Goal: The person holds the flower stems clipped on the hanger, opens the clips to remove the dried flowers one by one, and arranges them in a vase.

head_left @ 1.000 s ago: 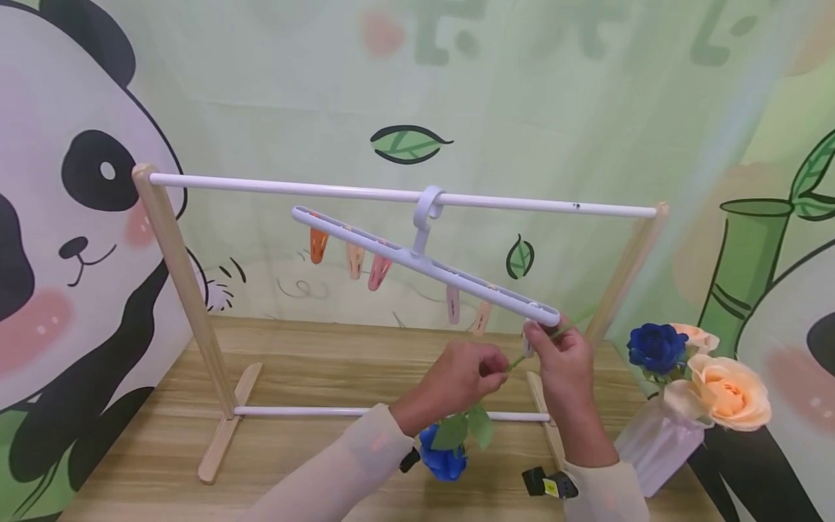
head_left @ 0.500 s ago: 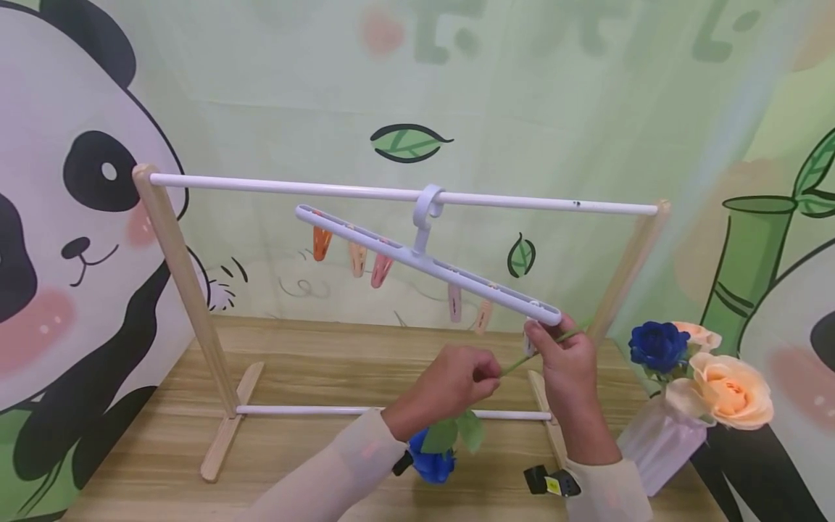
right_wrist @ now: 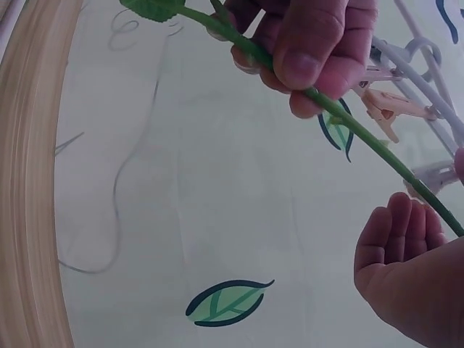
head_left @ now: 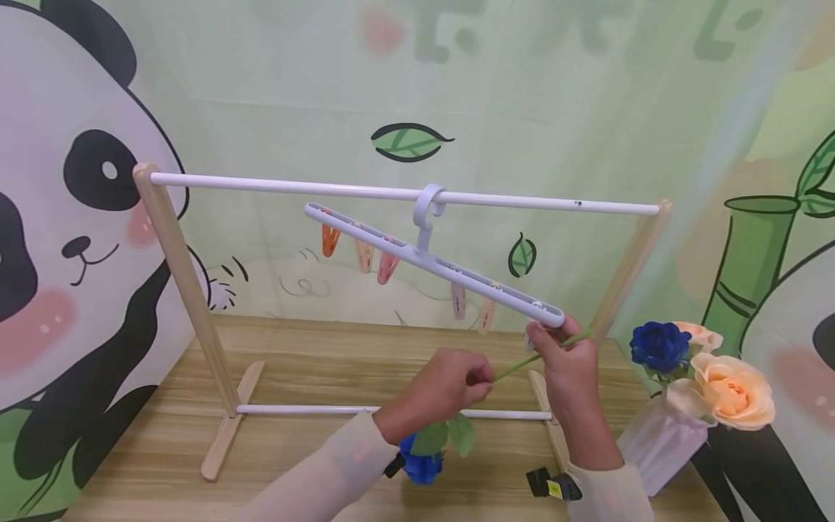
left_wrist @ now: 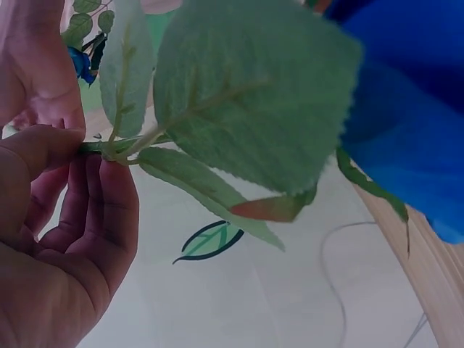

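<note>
My left hand [head_left: 450, 384] pinches the green stem [head_left: 515, 368] of an artificial blue rose between thumb and fingers, just behind its leaves [left_wrist: 246, 94]. The bloom [head_left: 422, 467] points down and left, below the left wrist. The stem slants up to the right and crosses the fingers of my right hand [head_left: 569, 366]. That hand pinches a white clothespin [head_left: 528, 341], partly hidden by the thumb, at the low right end of a pale lavender hanger [head_left: 424, 259]. The hanger tilts down to the right, hooked on the rack's white top bar [head_left: 293, 187].
Orange, peach, pink and mauve clothespins [head_left: 388, 269] dangle along the hanger. Wooden posts [head_left: 189, 290] carry the rack on a wood-grain tabletop [head_left: 313, 478]. At the right stands a pale vase [head_left: 662, 442] with blue and peach roses [head_left: 733, 391]. A panda-print cloth hangs behind.
My left hand has drawn the rose left and slightly down, baring more stem between the hands. The hanger's left end has shifted a little to the right. My right hand stays at the clothespin.
</note>
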{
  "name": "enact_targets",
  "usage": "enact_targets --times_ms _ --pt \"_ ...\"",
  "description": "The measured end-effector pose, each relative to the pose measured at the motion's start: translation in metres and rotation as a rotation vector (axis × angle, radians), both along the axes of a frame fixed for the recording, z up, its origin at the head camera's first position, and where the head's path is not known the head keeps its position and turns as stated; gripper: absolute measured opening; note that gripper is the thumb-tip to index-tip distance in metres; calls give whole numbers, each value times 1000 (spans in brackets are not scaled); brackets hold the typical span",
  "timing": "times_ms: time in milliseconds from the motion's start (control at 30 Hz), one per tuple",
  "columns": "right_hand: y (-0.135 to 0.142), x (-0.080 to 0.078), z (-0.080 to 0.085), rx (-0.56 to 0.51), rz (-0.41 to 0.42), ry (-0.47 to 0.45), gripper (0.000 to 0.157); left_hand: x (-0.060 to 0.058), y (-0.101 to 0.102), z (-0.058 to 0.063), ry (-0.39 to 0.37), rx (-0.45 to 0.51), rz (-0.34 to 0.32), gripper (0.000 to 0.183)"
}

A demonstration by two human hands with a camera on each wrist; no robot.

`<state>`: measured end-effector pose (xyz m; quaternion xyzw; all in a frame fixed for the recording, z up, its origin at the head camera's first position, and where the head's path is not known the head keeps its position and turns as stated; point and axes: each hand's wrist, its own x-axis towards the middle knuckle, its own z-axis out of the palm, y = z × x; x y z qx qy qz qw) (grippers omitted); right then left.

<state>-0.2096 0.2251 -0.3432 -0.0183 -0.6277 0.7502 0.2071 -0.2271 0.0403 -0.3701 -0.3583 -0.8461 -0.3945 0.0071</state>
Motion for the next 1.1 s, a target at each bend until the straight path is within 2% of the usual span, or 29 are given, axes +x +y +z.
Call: enact_targets --times_ms 333,400,500,600,733,833,1100 --pt "14 6 -3 66 -83 -16 9 3 -10 0 127 -79 23 4" --pt "16 8 -4 107 -102 -26 8 4 -12 1 146 -107 33 5" --pt "20 12 -5 261 -143 -53 17 6 -16 2 193 -146 44 5" --pt "22 15 -9 462 -196 -35 24 7 -18 2 268 -190 60 6" --pt "24 15 -16 688 -257 40 22 8 -21 1 347 -235 77 6" --pt "23 15 -20 837 -269 99 20 9 -23 1 391 -250 85 8" --pt "15 18 -20 1063 -267 260 17 9 -24 -1 525 -292 101 19"
